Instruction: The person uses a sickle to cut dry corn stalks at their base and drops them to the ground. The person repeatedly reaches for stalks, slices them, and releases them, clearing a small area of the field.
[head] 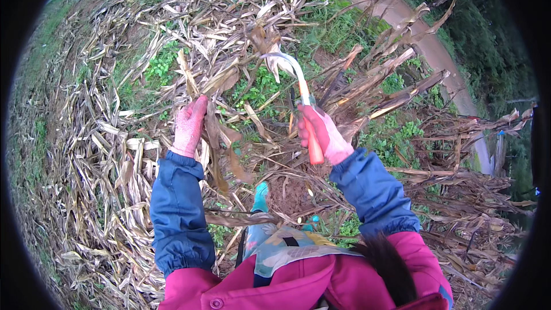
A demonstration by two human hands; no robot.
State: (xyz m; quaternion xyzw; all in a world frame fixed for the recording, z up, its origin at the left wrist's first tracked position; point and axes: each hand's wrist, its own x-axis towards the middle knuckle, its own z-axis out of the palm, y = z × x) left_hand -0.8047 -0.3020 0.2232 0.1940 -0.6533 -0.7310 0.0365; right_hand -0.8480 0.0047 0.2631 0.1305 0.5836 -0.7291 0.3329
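Note:
My left hand, in a pink work glove, is closed around a dry corn stalk with brown, withered leaves hanging below it. My right hand, gloved too, grips the orange handle of a sickle. The sickle's curved blade points up and to the left, its tip close to the pale husk of a dry corn ear. I cannot tell whether the tip touches that husk. Blue sleeve covers reach from both wrists to the elbows.
Cut dry stalks cover the ground at left. Uncut corn stalks lean in from the right. Green weeds grow between them. A dirt path curves past at upper right. My teal boot is beside bare soil.

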